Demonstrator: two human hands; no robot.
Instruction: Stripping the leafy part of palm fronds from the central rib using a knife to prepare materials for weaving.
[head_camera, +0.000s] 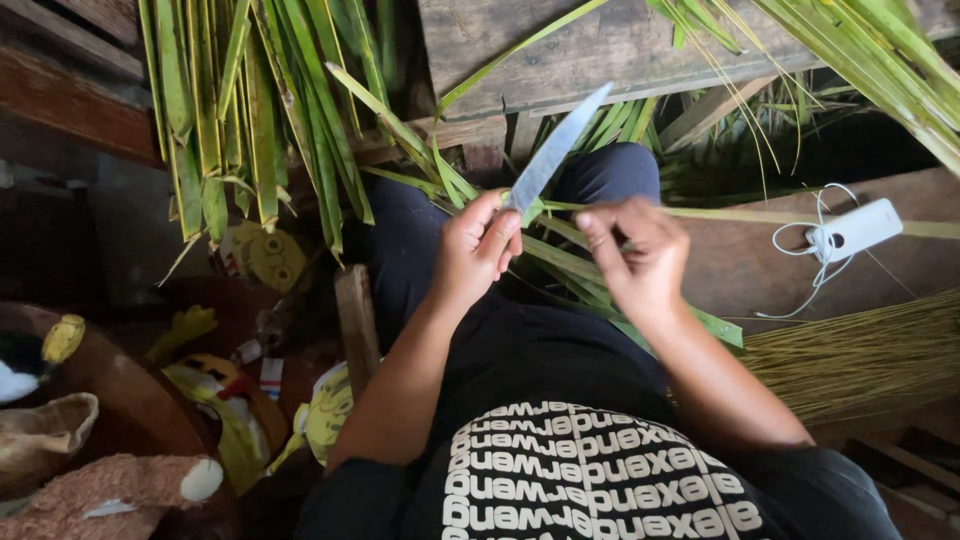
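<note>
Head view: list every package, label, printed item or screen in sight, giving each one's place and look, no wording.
Small packet: lower left on the floor, rectangular, white with red and blue.
Shirt print: bottom centre on the person's black top, rows of white lettering.
White device: right, on the brown boards, flat rounded rectangle with a white cable; whether it has a screen cannot be told.
Yellow cartoon-printed items: left, below the hanging green leaves.

I can't see the knife (556, 150) handle, it's buried inside my left hand (476, 250). Leaf strip (790, 216) past my right hand (637, 258) runs off frame edge. Right fingertips blurred, grip unclear.
</note>
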